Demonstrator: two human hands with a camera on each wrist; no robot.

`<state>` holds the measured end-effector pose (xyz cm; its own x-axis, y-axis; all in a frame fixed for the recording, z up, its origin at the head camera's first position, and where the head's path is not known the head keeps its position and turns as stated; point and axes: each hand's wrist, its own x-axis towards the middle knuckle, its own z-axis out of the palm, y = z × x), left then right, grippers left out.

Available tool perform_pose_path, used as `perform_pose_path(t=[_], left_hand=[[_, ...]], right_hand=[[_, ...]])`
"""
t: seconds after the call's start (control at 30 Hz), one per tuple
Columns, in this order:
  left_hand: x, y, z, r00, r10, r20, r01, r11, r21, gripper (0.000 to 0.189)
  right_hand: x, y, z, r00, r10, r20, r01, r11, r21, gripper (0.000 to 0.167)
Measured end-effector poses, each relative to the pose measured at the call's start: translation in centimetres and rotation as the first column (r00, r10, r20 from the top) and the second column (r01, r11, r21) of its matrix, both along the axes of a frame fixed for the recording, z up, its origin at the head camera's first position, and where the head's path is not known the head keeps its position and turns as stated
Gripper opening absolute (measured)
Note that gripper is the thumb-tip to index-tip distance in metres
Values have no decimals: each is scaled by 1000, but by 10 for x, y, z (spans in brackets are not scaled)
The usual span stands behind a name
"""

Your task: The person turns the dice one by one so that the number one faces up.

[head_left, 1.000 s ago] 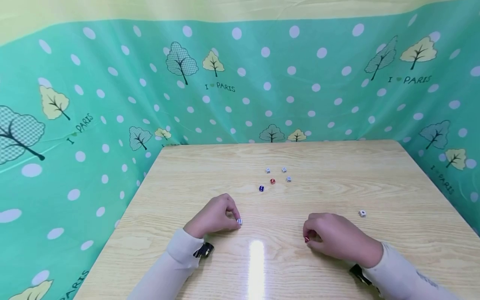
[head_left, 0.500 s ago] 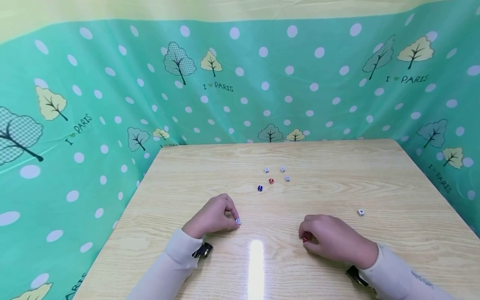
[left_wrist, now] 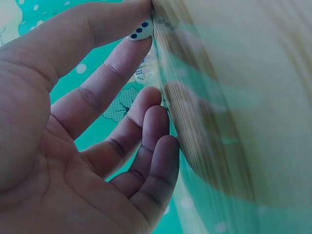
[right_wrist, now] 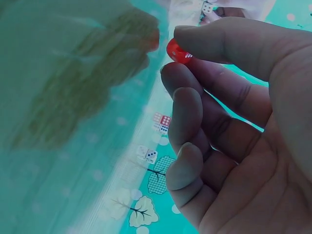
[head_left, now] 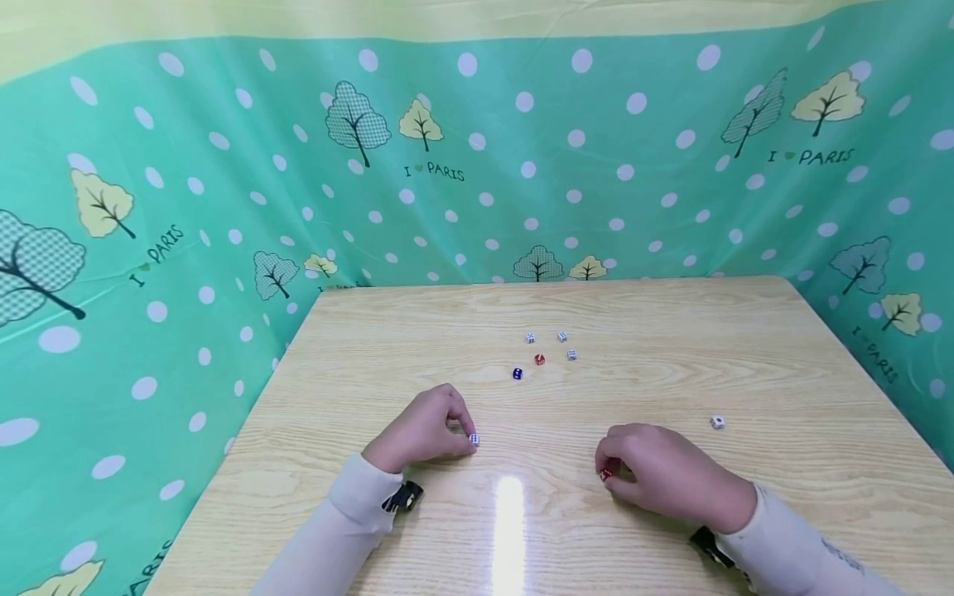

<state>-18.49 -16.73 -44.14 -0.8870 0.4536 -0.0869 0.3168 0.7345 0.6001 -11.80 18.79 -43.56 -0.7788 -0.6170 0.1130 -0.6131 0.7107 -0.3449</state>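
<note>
Tabletop (head_left: 373, 339): your left fingers (left_wrist: 109, 70) are still pinching a white die (left_wrist: 140, 32), your right fingers (right_wrist: 224, 85) a partly hidden red die (right_wrist: 176, 52).

tabletop (head_left: 402, 335): wood-grain, smooth, glossy | backdrop (head_left: 492, 91): creased cloth | held red die (right_wrist: 175, 52): glossy plastic | sleeves (head_left: 328, 526): matt cloth

Eight dice (head_left: 540, 359), two hands (head_left: 426, 427)

Green cloth (head_left: 447, 240) behind wooden table (head_left: 387, 348)
</note>
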Motion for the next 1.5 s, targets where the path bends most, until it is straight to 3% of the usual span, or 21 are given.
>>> perform_pose_path(t=[0.37,0.67,0.8,1.17,1.5], left_hand=[[1,0,1,1000,2,6,-2,1000,7,19],[1,-1,0,1000,5,11,-5,1000,4,19],[1,-1,0,1000,5,10,-5,1000,6,19],[0,-1,-2,1000,0,6,0,1000,9,19],[-1,-1,-2,1000,-12,-10,12,1000,-1,19]], right_hand=[[-2,1,3,999,1,54,0,1000,-16,19],[-9,6,-4,969,12,248,15,994,-107,16],[-12,9,-7,959,14,281,18,994,-112,14],[-11,9,-6,965,-1,263,28,995,-98,18],[-2,0,-3,997,20,76,-14,997,-78,19]])
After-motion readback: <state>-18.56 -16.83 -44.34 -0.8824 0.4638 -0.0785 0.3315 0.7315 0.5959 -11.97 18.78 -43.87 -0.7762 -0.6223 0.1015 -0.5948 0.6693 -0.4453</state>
